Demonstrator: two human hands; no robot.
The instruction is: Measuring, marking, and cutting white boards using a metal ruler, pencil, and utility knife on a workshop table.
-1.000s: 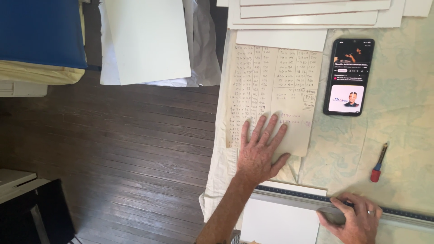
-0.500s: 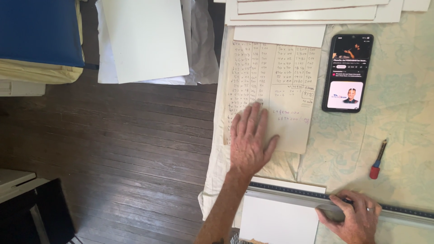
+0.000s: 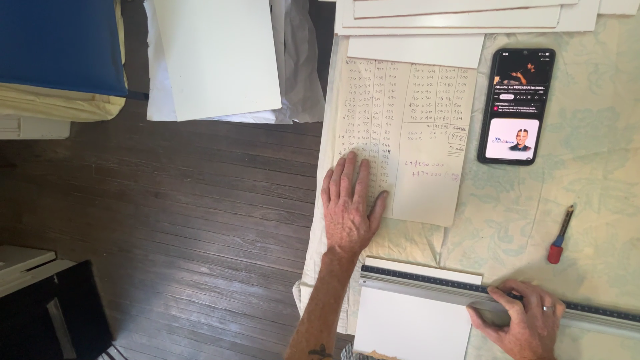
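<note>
On the handwritten sheet [image 3: 413, 133], the left hand [image 3: 350, 207] is lying flat, fingers spread and pressing its lower left corner, gripping nothing. Below the sheet, the right hand [image 3: 527, 320] is bearing down on a long metal ruler [image 3: 427, 283], fingers curled over its edge. A white board [image 3: 413, 327] is sitting under the ruler. Right of the sheet, a phone [image 3: 517, 105] is lying screen-up. Lower right of the sheet, a red-handled knife [image 3: 559, 237] is resting on the patterned cloth [image 3: 600, 187].
</note>
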